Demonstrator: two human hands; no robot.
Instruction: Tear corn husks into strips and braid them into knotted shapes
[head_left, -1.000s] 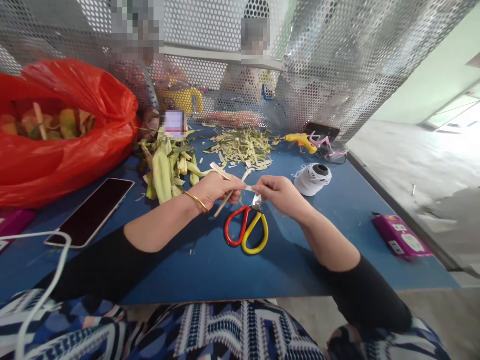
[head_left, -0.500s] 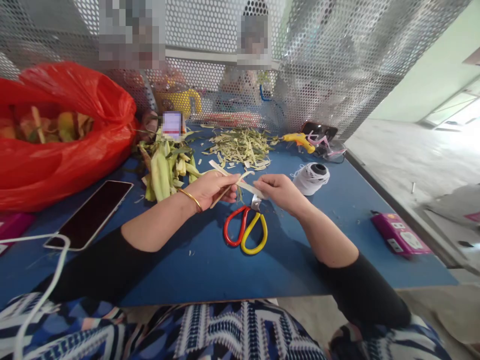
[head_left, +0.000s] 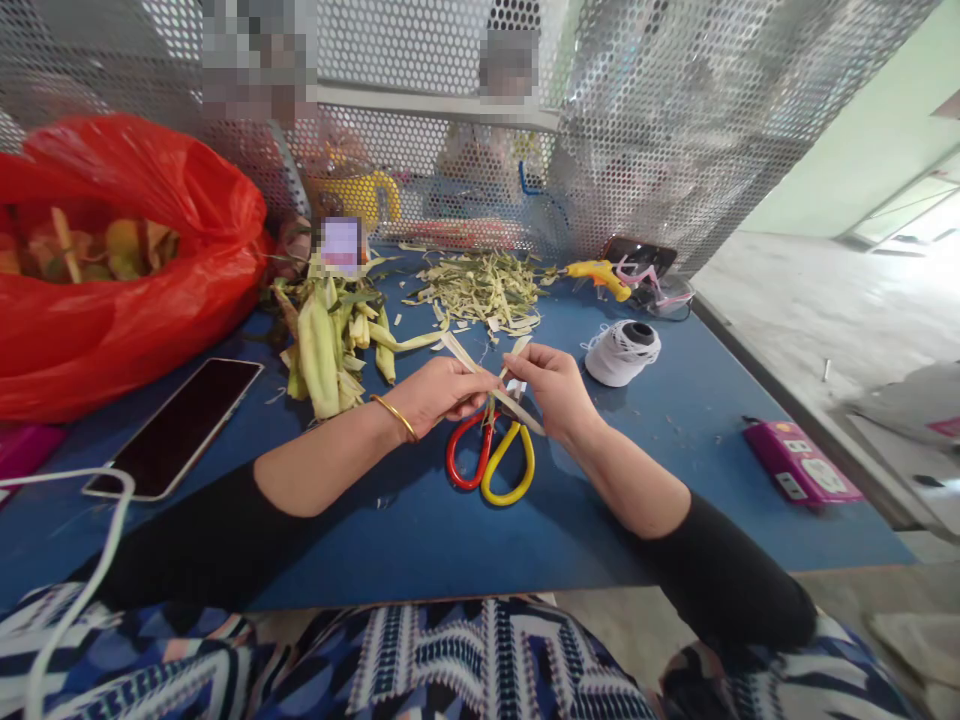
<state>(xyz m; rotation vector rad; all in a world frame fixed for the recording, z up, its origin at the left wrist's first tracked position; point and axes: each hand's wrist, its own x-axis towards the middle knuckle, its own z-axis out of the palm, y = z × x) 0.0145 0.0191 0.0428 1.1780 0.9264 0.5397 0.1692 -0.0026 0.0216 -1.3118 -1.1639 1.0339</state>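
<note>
Pale strips of corn husk (head_left: 460,350) cross between my two hands above the table. My left hand (head_left: 442,392), with a gold bangle at the wrist, pinches them where they cross. My right hand (head_left: 553,385) is closed on the upper end of one strip, close to my left fingertips. Another strip's tail slants down to the right below my right fingers. Under both hands lie scissors (head_left: 507,465) with one red and one yellow handle; their blades are partly hidden. A white spool of thread (head_left: 622,353) stands to the right of my right hand.
Corn husks (head_left: 321,350) lie left of a heap of shredded strips (head_left: 480,290). A red plastic bag (head_left: 225,220) and a phone (head_left: 180,430) are at left. A yellow glue gun (head_left: 600,276), glasses and a purple box (head_left: 802,462) are at right. A perforated metal screen (head_left: 420,60) stands behind.
My right hand has moved from the lower right end of a strip to an upright strip end nearer my left hand. My left hand has shifted slightly right and down, still pinching the strips.
</note>
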